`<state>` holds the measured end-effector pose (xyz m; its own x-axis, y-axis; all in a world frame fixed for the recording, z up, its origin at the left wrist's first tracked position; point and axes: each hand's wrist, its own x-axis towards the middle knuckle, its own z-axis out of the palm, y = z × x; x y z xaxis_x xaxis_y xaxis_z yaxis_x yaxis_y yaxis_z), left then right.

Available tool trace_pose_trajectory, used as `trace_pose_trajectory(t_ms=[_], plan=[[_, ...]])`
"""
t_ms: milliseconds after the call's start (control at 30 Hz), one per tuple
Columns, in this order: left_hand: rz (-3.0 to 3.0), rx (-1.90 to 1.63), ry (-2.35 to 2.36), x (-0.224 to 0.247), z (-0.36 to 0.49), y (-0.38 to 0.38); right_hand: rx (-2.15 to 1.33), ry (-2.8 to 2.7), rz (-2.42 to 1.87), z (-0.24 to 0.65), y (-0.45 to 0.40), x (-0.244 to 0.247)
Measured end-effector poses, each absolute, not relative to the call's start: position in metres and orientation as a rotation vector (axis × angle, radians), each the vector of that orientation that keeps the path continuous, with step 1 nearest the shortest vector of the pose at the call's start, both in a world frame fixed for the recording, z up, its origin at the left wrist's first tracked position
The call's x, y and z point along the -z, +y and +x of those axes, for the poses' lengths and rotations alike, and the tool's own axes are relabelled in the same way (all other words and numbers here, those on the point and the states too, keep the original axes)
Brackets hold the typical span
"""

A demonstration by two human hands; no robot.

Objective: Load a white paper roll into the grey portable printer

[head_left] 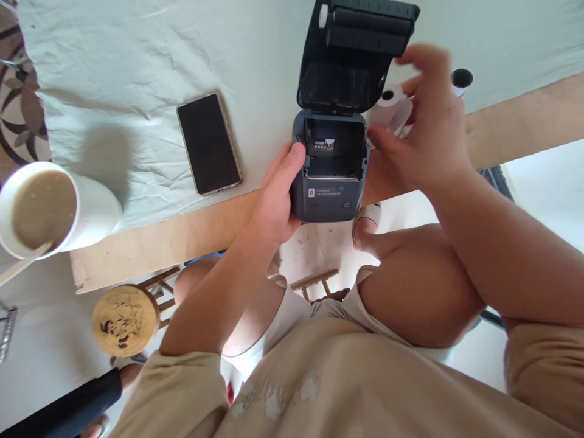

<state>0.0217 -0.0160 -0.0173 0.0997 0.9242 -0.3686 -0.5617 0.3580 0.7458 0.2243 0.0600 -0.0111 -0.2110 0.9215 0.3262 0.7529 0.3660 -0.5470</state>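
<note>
My left hand (278, 188) grips a dark grey label printer (331, 204) by its left side, the thumb lying along the edge. The printer's black lid (342, 79) is swung up, and its paper bay shows no roll inside. To the right of the printer, a white paper roll (387, 109) with a loose end stands on the cloth. Slightly blurred, my right hand (433, 121) is around that roll with thumb and fingers apart. Whether the fingertips touch the roll is hard to see. Behind this hand is a second paper roll (462, 80), partly hidden.
A phone (210, 145) with a dark screen lies left of the printer on the pale cloth (150, 61). Farther left, a white cup (93, 201) holds a brown drink and a spoon. Below the table's wooden edge (182, 228) stands a round stool (125, 319); another person's leg (64, 404) is nearby.
</note>
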Motion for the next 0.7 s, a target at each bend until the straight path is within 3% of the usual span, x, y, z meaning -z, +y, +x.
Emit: trace_pose_trajectory(t_ms=[100,267,533,700], plan=[[0.464,-1.174,0.924,0.015,0.024,-0.016,-0.276,-1.812,-1.185,0.228,0.055,0.0],[0.495,-1.192,0.914,0.016,0.025,-0.016,-0.199,-1.991,-0.773,0.222,0.035,-0.015],[0.621,-1.208,0.934,0.009,0.025,-0.019,-0.148,-2.145,-1.235,0.192,0.02,-0.019],[0.601,-1.239,0.937,0.009,0.028,-0.02,-0.109,-2.196,-1.014,0.197,0.025,-0.013]])
